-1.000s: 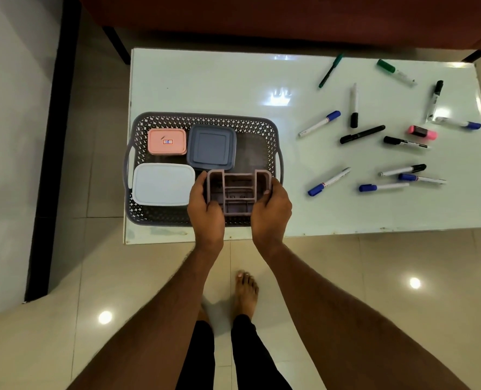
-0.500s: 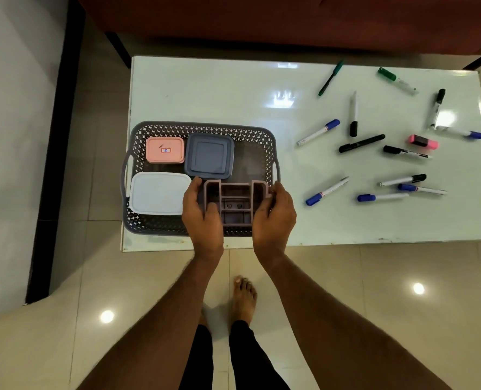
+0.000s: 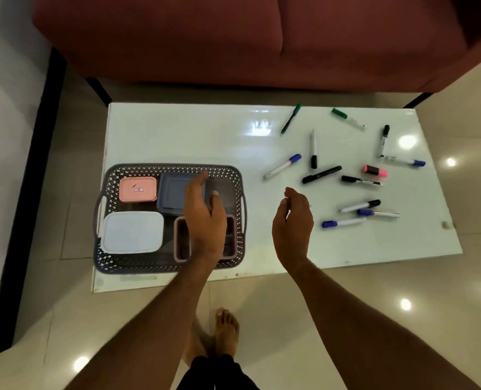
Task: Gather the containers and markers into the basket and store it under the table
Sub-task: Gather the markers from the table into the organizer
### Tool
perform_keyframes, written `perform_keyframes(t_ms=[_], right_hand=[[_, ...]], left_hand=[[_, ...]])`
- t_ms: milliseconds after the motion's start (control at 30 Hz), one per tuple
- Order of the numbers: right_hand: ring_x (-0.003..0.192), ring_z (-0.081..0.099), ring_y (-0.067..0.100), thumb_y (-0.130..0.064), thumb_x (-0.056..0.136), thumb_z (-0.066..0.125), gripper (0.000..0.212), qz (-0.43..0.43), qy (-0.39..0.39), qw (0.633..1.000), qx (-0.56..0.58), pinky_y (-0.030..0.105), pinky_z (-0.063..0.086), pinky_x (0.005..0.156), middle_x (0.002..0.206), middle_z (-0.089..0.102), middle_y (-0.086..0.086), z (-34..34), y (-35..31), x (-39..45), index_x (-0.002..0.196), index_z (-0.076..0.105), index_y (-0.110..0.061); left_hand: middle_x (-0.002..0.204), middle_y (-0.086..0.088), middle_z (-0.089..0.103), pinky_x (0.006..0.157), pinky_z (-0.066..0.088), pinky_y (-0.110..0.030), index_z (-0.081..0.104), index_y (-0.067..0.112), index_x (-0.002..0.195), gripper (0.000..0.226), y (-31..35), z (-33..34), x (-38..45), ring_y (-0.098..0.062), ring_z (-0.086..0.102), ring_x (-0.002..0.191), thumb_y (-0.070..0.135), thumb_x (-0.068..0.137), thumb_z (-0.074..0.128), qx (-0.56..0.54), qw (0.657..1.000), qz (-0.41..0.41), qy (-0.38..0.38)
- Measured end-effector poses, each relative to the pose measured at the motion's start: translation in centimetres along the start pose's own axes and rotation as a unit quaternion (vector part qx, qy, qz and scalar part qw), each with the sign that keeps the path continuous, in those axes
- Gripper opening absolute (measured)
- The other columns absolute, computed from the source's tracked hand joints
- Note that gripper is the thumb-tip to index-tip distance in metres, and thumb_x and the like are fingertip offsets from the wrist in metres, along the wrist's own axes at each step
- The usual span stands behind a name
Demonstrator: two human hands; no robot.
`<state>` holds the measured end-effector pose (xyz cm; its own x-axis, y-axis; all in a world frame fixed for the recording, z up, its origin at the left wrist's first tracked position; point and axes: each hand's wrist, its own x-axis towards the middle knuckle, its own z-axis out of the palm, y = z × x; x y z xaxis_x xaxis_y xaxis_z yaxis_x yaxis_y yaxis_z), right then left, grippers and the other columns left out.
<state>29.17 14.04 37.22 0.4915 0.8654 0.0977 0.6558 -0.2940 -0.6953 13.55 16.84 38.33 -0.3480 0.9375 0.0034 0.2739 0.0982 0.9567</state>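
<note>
Both my hands are empty, fingers loose: left hand (image 3: pixel 205 218) over the basket (image 3: pixel 138 266), right hand (image 3: pixel 292 223) should pinch the nearest marker (image 3: pixel 343 222) mid-barrel

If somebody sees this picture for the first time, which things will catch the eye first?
Probably the grey basket at the table's left end, holding four containers, with the left hand above it. Next, the markers scattered across the white table on the right, among them a pink highlighter, with the empty right hand nearby.
</note>
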Motion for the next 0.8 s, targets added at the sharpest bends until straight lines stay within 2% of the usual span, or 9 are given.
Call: perform_keyframes(t_ms=[67, 200, 333, 433, 500, 567, 633, 733, 800], right_hand=[[0.114, 0.063, 0.021, -0.006, 0.104, 0.048, 0.029, -0.001, 0.007, 1.0, -0.016, 0.02, 0.043, 0.102, 0.122, 0.066, 0.007, -1.1, 1.4, 1.2, 0.129, 0.061, -0.006], [0.113, 0.062, 0.023, -0.005, 0.103, 0.047, 0.029, 0.021, 0.016, 0.999, -0.037, 0.021, 0.041, 0.095, 0.12, 0.066, 0.009, -3.3, 4.8, 3.2, 0.129, 0.061, -0.004], [0.114, 0.062, 0.025, -0.005, 0.103, 0.047, 0.029, 0.016, 0.012, 0.998, -0.058, 0.035, 0.05, 0.098, 0.121, 0.066, 0.009, -4.7, 8.1, 5.3, 0.128, 0.062, -0.005], [0.115, 0.062, 0.025, -0.004, 0.103, 0.046, 0.03, 0.028, -0.011, 0.997, -0.066, 0.034, 0.049, 0.099, 0.123, 0.066, 0.009, -5.8, 11.2, 7.5, 0.128, 0.063, -0.006], [0.117, 0.061, 0.027, 0.002, 0.1, 0.046, 0.034, 0.031, -0.033, 0.996, -0.072, 0.03, 0.047, 0.098, 0.124, 0.065, 0.01, -6.6, 13.2, 9.1, 0.128, 0.063, -0.005], [0.122, 0.057, 0.027, 0.013, 0.09, 0.046, 0.045, 0.036, -0.071, 0.993, -0.089, 0.021, 0.039, 0.097, 0.126, 0.065, 0.011, -7.3, 15.2, 10.9, 0.128, 0.065, -0.003], [0.125, 0.054, 0.028, 0.021, 0.077, 0.046, 0.058, 0.03, -0.124, 0.985, -0.118, 0.018, 0.034, 0.096, 0.127, 0.064, 0.011, -8.2, 17.4, 12.3, 0.127, 0.066, -0.002], [0.117, 0.056, 0.035, 0.024, 0.065, 0.053, 0.061, -0.054, -0.196, 0.966, -0.162, 0.036, 0.046, 0.099, 0.118, 0.065, 0.015, -8.9, 20.3, 13.9, 0.119, 0.069, 0.001], [0.107, 0.059, 0.039, 0.023, 0.059, 0.057, 0.057, -0.102, -0.236, 0.946, -0.198, 0.05, 0.053, 0.09, 0.109, 0.066, 0.017, -9.0, 22.2, 14.9, 0.111, 0.071, 0.002]], left_hand=[[0.134, -0.001, 0.059, 0.11, 0.038, -0.014, 0.055, 0.005, 0.137, 0.039, 1.3, 1.8, 0.2, -0.007, 0.053, 0.126, 0.003, 0.098, 0.054, -0.007, 0.999, 0.032, -0.014], [0.134, -0.005, 0.062, 0.11, 0.041, -0.017, 0.057, 0.007, 0.137, 0.036, 2.9, 6.4, -0.6, -0.012, 0.055, 0.126, 0.006, 0.101, 0.053, 0.021, 0.995, 0.082, -0.048], [0.125, -0.006, 0.065, 0.106, 0.046, -0.026, 0.06, 0.007, 0.131, 0.03, 3.0, 10.6, -1.7, -0.019, 0.06, 0.119, 0.007, 0.101, 0.054, 0.057, 0.992, 0.088, -0.074], [0.119, -0.003, 0.066, 0.101, 0.044, -0.022, 0.062, 0.01, 0.127, 0.026, 1.9, 13.5, -3.0, -0.018, 0.061, 0.114, 0.011, 0.101, 0.056, 0.098, 0.986, 0.074, -0.111], [0.117, -0.001, 0.066, 0.101, 0.048, -0.029, 0.063, 0.012, 0.125, 0.024, 0.8, 15.0, -3.7, -0.018, 0.062, 0.111, 0.015, 0.101, 0.058, 0.121, 0.982, 0.055, -0.135], [0.114, -0.002, 0.066, 0.098, 0.051, -0.037, 0.064, 0.011, 0.123, 0.024, -0.5, 16.6, -4.6, -0.019, 0.062, 0.108, 0.019, 0.1, 0.061, 0.156, 0.976, 0.031, -0.147], [0.113, -0.003, 0.065, 0.096, 0.05, -0.034, 0.063, 0.011, 0.123, 0.028, -1.6, 18.4, -5.9, -0.02, 0.06, 0.108, 0.027, 0.099, 0.064, 0.207, 0.963, 0.016, -0.172], [0.117, -0.003, 0.064, 0.095, 0.047, -0.029, 0.061, 0.013, 0.125, 0.037, -2.8, 20.0, -7.4, -0.019, 0.057, 0.112, 0.035, 0.096, 0.068, 0.271, 0.938, -0.009, -0.217], [0.119, -0.003, 0.062, 0.094, 0.047, -0.029, 0.061, 0.014, 0.125, 0.039, -3.5, 21.0, -7.9, -0.02, 0.055, 0.112, 0.035, 0.094, 0.071, 0.302, 0.925, -0.018, -0.231]])
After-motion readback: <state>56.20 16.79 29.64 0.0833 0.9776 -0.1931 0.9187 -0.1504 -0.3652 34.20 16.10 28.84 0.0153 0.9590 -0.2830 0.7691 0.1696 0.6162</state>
